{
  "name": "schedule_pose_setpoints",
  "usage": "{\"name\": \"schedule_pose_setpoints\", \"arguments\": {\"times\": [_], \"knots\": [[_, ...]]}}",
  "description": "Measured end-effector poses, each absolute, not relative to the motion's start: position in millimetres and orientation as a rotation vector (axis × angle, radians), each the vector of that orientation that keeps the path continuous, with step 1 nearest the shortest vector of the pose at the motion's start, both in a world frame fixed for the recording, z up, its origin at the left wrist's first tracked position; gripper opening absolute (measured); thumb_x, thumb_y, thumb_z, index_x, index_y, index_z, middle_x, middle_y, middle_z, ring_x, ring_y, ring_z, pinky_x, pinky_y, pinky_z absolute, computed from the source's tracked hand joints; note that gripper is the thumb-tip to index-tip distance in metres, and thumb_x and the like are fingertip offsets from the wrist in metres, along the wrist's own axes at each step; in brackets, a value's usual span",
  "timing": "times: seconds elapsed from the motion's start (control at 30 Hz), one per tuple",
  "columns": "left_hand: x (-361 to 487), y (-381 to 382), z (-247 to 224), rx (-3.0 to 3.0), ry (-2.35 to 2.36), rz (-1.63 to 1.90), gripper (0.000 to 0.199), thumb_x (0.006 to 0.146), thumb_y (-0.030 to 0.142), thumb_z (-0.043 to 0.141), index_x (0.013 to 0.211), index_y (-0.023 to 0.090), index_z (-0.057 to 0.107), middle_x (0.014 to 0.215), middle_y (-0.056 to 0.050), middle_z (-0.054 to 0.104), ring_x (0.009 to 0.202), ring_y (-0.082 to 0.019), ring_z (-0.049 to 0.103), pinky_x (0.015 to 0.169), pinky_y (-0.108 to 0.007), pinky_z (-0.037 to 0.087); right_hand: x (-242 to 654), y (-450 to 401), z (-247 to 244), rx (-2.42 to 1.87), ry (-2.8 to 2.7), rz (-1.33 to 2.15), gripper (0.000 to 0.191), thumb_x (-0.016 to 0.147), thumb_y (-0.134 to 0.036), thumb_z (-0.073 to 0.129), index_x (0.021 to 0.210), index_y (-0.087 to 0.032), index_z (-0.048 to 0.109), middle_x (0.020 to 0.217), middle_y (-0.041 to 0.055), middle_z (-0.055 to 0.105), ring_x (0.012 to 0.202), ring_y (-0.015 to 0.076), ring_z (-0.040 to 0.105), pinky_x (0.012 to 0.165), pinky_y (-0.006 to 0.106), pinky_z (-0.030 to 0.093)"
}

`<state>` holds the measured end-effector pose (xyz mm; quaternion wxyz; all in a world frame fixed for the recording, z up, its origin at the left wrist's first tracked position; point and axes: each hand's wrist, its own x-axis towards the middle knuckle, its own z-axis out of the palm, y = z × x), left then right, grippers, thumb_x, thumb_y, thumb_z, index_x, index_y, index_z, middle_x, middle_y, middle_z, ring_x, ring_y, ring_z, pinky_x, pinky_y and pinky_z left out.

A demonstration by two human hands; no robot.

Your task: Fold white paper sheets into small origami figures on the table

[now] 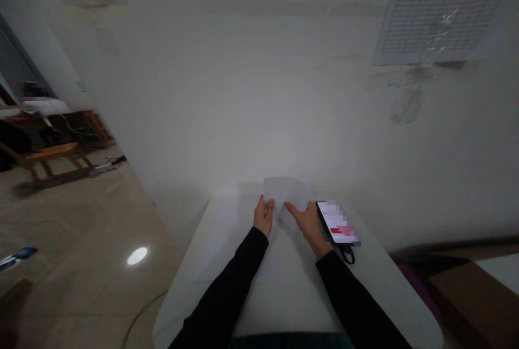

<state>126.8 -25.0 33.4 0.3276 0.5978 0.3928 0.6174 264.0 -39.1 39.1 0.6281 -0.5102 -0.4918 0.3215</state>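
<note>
A sheet of white paper (pixel 288 189) is held up off the white table (pixel 292 306), between my two hands. My left hand (pixel 264 216) grips its left edge, thumb in front and fingers behind. On the right side, my right hand (pixel 307 223) holds the same sheet, its thumb pointing left across the paper. More white paper (pixel 227 241) lies flat on the table at the left, faint against the tabletop. Just right of my right hand lies a phone (pixel 337 223) with its screen lit and a dark cable (pixel 347 254) below it.
A white wall (pixel 243 95) rises behind the table, with a printed chart (pixel 441 14) taped at upper right. Cardboard (pixel 478 295) stands at lower right. On the floor at left are a wooden chair (pixel 52 153) and a cable (pixel 140 314); a person sits farther back.
</note>
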Motion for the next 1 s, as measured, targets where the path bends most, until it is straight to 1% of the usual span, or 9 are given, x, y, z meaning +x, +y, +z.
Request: {"name": "schedule_pose_setpoints", "arguments": {"times": [0.17,0.33,0.43,0.53,0.67,0.8,0.9,1.0], "knots": [[127,-26,34,1.562,1.008,1.61,0.036,0.089,0.043,0.046,0.11,0.015,0.054,0.112,-0.012,0.062,0.107,-0.021,0.058,0.095,-0.037,0.044,264,-41,41,-1.171,-1.138,0.723,0.042,0.063,-0.043,0.074,0.093,-0.013,0.069,0.091,0.0141,0.073,0.081,0.0292,0.069,0.072,0.04,0.055],[127,-23,28,1.533,1.026,1.602,0.034,0.086,0.04,0.052,0.109,0.015,0.054,0.108,-0.012,0.064,0.105,-0.021,0.059,0.093,-0.038,0.046,264,-39,38,-1.186,-1.134,0.747,0.041,0.062,-0.043,0.074,0.09,-0.014,0.069,0.09,0.0133,0.073,0.081,0.0291,0.07,0.071,0.04,0.056],[126,-21,24,1.557,1.039,1.613,0.034,0.086,0.04,0.05,0.109,0.015,0.054,0.107,-0.012,0.064,0.102,-0.021,0.06,0.092,-0.038,0.046,264,-37,35,-1.177,-1.125,0.758,0.041,0.061,-0.043,0.074,0.09,-0.014,0.069,0.089,0.0134,0.073,0.08,0.0291,0.07,0.071,0.04,0.056],[122,-18,22,1.588,1.131,1.628,0.034,0.086,0.042,0.05,0.106,0.015,0.055,0.099,-0.012,0.066,0.095,-0.022,0.062,0.089,-0.038,0.047,263,-38,36,-1.174,-1.113,0.801,0.043,0.059,-0.042,0.076,0.09,-0.013,0.07,0.091,0.0137,0.073,0.083,0.0294,0.069,0.073,0.04,0.056],[113,-12,21,1.652,1.348,1.61,0.038,0.082,0.046,0.055,0.103,0.015,0.058,0.083,-0.009,0.066,0.085,-0.025,0.063,0.083,-0.04,0.047,260,-43,43,-1.088,-1.066,1.038,0.047,0.057,-0.041,0.078,0.093,-0.012,0.07,0.094,0.0139,0.073,0.083,0.0293,0.07,0.073,0.041,0.056],[105,-8,23,1.727,1.484,1.58,0.044,0.082,0.048,0.054,0.109,0.014,0.057,0.079,-0.01,0.066,0.078,-0.026,0.063,0.078,-0.039,0.047,261,-45,46,-0.988,-1.032,1.196,0.046,0.057,-0.04,0.078,0.092,-0.012,0.07,0.094,0.0141,0.073,0.08,0.0282,0.07,0.072,0.041,0.056],[100,-6,24,1.739,1.504,1.569,0.044,0.081,0.049,0.054,0.109,0.015,0.057,0.076,-0.008,0.065,0.078,-0.026,0.063,0.078,-0.039,0.047,267,-42,46,-0.956,-1.062,1.205,0.046,0.056,-0.039,0.078,0.092,-0.012,0.07,0.093,0.0132,0.073,0.079,0.0269,0.07,0.071,0.04,0.056],[97,-4,26,1.704,1.515,1.558,0.041,0.079,0.048,0.058,0.107,0.017,0.058,0.071,-0.007,0.064,0.077,-0.027,0.063,0.079,-0.039,0.046,277,-37,47,-0.922,-1.048,1.225,0.044,0.056,-0.037,0.078,0.091,-0.013,0.069,0.09,0.0117,0.073,0.079,0.0256,0.07,0.07,0.038,0.055]]}}
